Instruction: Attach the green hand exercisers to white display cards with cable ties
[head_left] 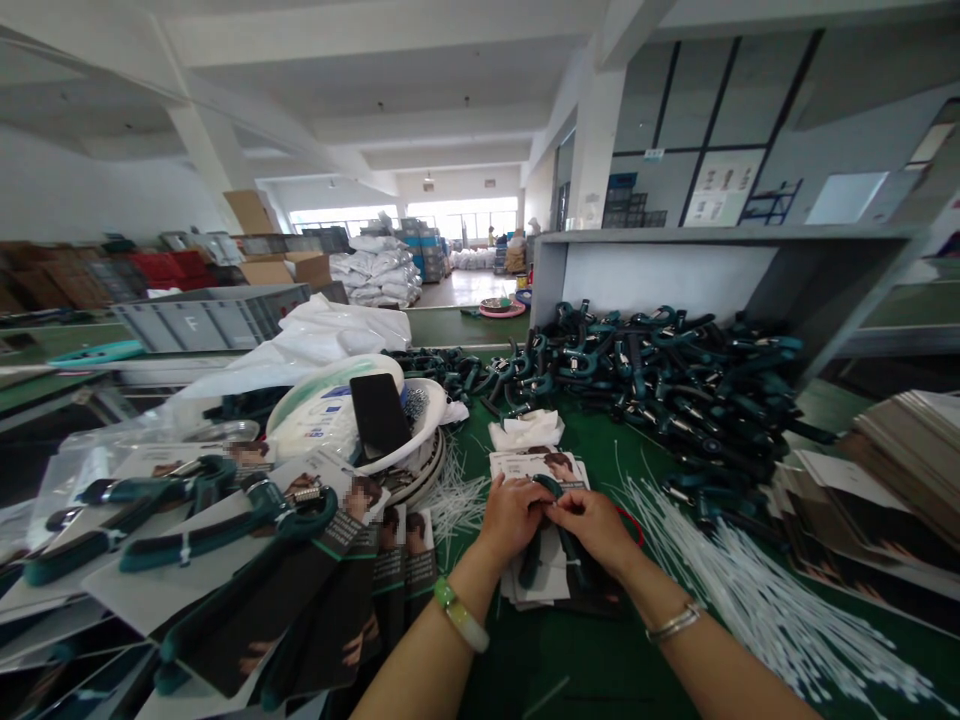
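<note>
Both hands meet over a teal-handled tool (531, 562) lying on a stack of printed cards (544, 588) at the middle of the green table. My left hand (514, 515) has its fingers closed around the tool's upper left part. My right hand (596, 525) is closed in a pinch at the tool's upper right, close to the left fingertips. Whatever lies between the right fingertips is too small to make out. The tool's two handles point down toward me, partly hidden by the hands.
White cable ties (780, 600) are spread at the right, beside stacked cards (870, 500). A large heap of teal tools (660, 380) lies behind. Carded tools (225, 560) pile up at the left. A black phone (379, 415) rests on white bowls (431, 410).
</note>
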